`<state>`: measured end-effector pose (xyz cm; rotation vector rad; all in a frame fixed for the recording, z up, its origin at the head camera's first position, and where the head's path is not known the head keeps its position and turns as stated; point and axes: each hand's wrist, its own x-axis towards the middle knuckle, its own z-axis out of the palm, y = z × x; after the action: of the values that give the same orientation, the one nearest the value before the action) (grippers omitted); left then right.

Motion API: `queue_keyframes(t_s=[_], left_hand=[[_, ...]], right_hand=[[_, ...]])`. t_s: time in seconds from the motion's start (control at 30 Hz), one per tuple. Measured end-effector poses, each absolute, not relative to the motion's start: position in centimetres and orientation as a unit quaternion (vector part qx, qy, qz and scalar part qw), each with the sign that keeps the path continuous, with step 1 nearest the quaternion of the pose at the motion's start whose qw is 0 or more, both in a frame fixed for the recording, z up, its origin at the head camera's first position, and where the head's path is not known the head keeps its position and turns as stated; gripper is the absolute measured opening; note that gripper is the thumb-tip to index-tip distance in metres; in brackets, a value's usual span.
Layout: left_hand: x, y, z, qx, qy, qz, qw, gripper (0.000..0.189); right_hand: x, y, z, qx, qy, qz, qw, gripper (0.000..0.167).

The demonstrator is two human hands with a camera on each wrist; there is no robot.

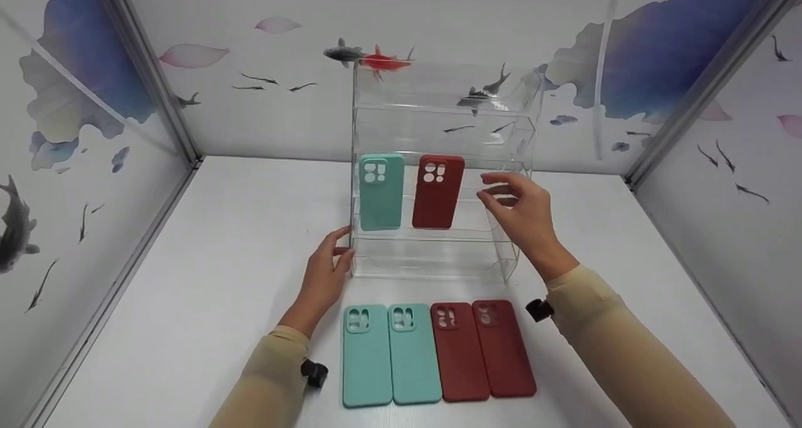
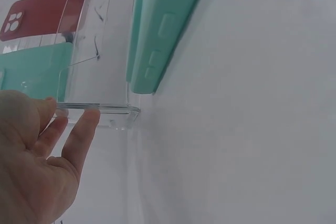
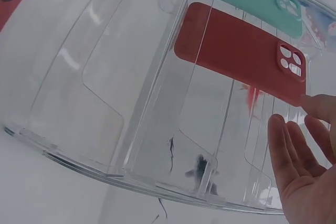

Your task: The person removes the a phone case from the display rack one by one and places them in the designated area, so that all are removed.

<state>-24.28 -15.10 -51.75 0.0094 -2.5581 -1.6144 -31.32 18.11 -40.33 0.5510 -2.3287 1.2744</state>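
A clear acrylic display rack (image 1: 438, 252) with stepped tiers stands in front of me. On one of its middle tiers lean a teal phone case (image 1: 382, 196) and, to its right, a dark red phone case (image 1: 438, 193), both with camera cutouts. My left hand (image 1: 324, 274) holds the rack's left side edge, the fingertips against the clear panel (image 2: 97, 107). To the right of the red case is my right hand (image 1: 523, 212), bent loosely with nothing between thumb and fingers. In the right wrist view, this hand (image 3: 307, 166) appears beside the red case's camera end.
Before the rack, two teal cases (image 1: 366, 365) and two red cases (image 1: 463, 359) lie side by side on the white table (image 1: 238, 240). Printed panels (image 1: 263, 114) with fish and petals enclose the back and sides.
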Motion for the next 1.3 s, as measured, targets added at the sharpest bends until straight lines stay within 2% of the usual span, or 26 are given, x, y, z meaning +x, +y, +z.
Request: queue_keyframes(t_s=[0.47, 0.67, 1.3], left_hand=[[-24.4, -15.2, -52.1, -0.003, -0.844, -0.533, 0.065, 0.048], [-24.4, -15.1, -52.1, -0.003, -0.846, -0.530, 0.065, 0.048], [-24.4, -15.2, -52.0, 0.004, -0.848, -0.527, 0.062, 0.048]], right_hand=[[-34.0, 15.8, -38.8, 0.206, -0.841, 0.452, 0.213, 0.033], [-34.8, 15.3, -38.6, 0.217, -0.845, 0.439, 0.215, 0.030], [-34.8, 15.6, -39.1, 0.214, -0.825, 0.481, 0.206, 0.024]])
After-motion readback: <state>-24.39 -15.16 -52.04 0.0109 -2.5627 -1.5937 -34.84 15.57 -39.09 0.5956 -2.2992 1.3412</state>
